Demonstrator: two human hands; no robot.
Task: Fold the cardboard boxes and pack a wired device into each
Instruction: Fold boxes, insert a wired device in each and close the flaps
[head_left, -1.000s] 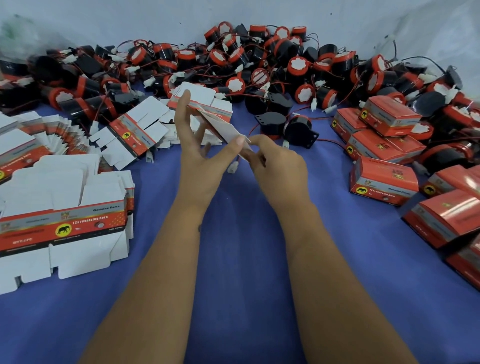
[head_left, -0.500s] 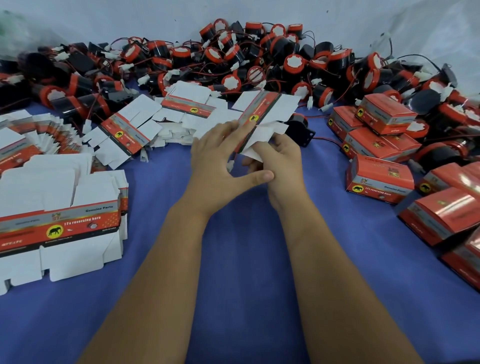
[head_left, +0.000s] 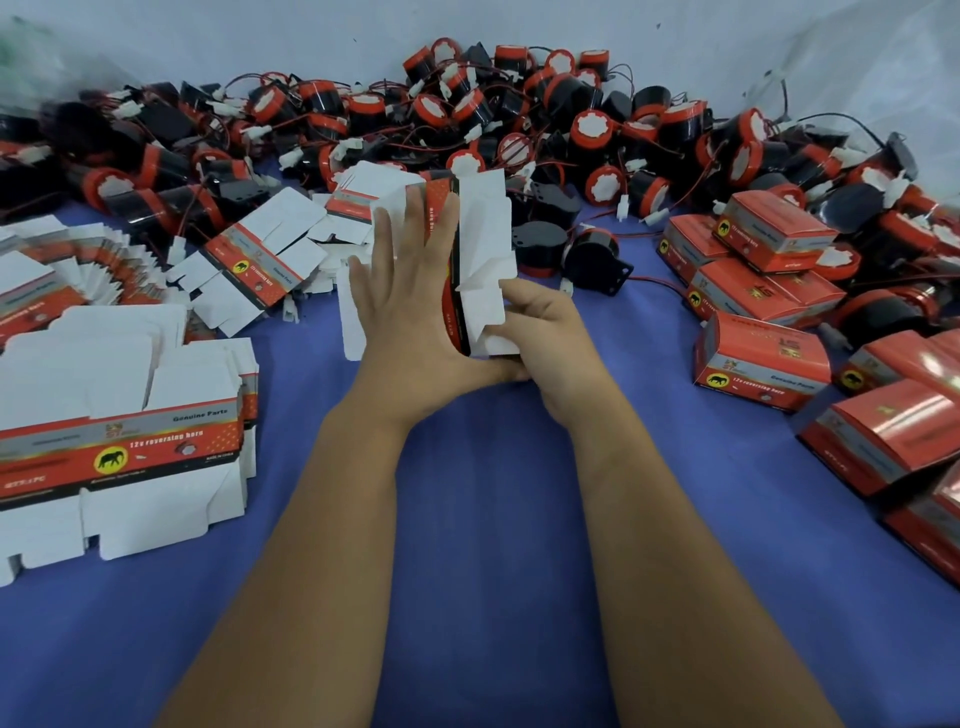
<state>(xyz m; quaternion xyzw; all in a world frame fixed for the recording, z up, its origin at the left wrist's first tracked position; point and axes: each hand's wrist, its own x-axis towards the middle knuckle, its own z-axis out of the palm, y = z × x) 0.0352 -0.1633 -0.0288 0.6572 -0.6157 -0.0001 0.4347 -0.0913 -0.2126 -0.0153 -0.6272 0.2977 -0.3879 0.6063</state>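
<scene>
Blue tablecloth (head_left: 493, 519): both hands (head_left: 410, 312) (head_left: 545, 338) hold an unfolded, empty box (head_left: 480, 249).

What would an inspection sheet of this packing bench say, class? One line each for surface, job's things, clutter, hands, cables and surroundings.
Surface: blue cloth, bare in the middle between the forearms.
Job's things: one part-folded box held upright at centre; flat box blanks stacked left; closed red boxes piled right; black-and-red horns heaped at the back.
Clutter: loose blanks fanned and scattered behind the stack.
Hands: left hand lies with straight fingers against the box's side; right hand has its grip curled on the lower flaps.
Cables: thin red and black leads with white plugs tangle through the horns.
Surroundings: pale sheeting behind the heap.
</scene>
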